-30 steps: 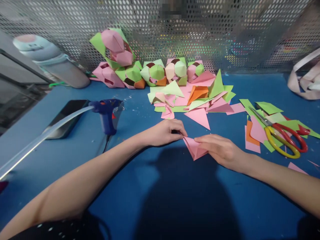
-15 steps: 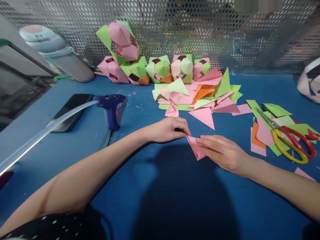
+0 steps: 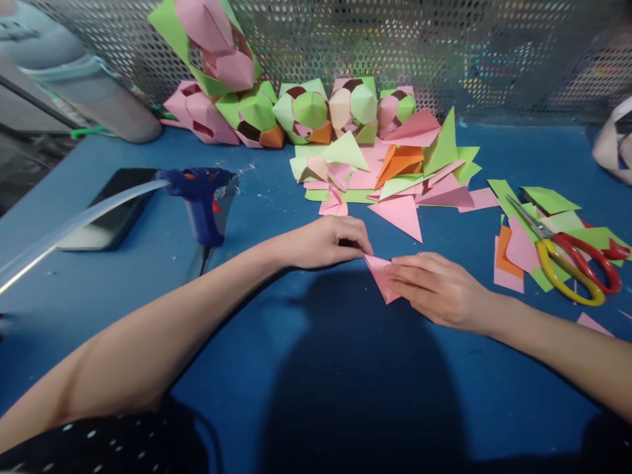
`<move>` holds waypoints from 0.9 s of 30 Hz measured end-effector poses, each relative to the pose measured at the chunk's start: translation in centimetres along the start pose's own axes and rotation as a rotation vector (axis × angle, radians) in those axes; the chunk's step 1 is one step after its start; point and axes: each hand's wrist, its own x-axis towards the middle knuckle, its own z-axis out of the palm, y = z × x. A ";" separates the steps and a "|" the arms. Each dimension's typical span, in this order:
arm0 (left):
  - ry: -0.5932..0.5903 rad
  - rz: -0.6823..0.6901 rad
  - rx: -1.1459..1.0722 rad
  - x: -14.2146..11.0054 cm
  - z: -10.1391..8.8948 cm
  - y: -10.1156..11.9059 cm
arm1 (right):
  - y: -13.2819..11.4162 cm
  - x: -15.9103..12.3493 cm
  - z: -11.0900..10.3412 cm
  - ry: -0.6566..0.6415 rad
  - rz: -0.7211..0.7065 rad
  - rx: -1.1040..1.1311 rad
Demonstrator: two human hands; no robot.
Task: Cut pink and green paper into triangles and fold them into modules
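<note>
A small folded piece of pink paper (image 3: 381, 278) lies on the blue table, its creased layers forming a pointed shape. The thumb and fingertips of my left hand (image 3: 332, 241) pinch its upper left corner. From the other side, my right hand (image 3: 439, 289) presses the paper's right part with straight fingers held close together; its thumb is hidden. Just beyond the hands lies a pink paper triangle (image 3: 397, 217), in front of a heap of pink, green and orange folded papers (image 3: 444, 187).
Several paper ornaments (image 3: 309, 108) line the perforated metal screen (image 3: 523, 66). On the left are a blue glue gun (image 3: 200, 197) with a long glue stick, a phone (image 3: 111, 207) and a bottle (image 3: 93, 92). Scissors (image 3: 573, 263) rest on paper scraps (image 3: 508, 260) at right.
The view has tilted down a little, so everything sits higher in the picture. Both hands keep their places on the pink paper, with the right fingers slightly shifted along it.
</note>
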 end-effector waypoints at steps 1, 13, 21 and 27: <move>-0.003 0.000 0.001 0.0 0.0 0.0 | 0.0 0.0 0.0 -0.002 -0.004 0.000; -0.019 0.022 0.007 -0.1 -0.1 -0.1 | 0.0 0.1 -0.2 -0.061 -0.036 -0.067; -0.020 0.029 0.007 0.0 -0.2 -0.1 | 0.0 0.1 -0.3 -0.088 -0.029 -0.094; -0.033 0.036 0.028 0.0 -0.2 0.0 | 0.0 0.2 -0.3 -0.109 -0.037 -0.109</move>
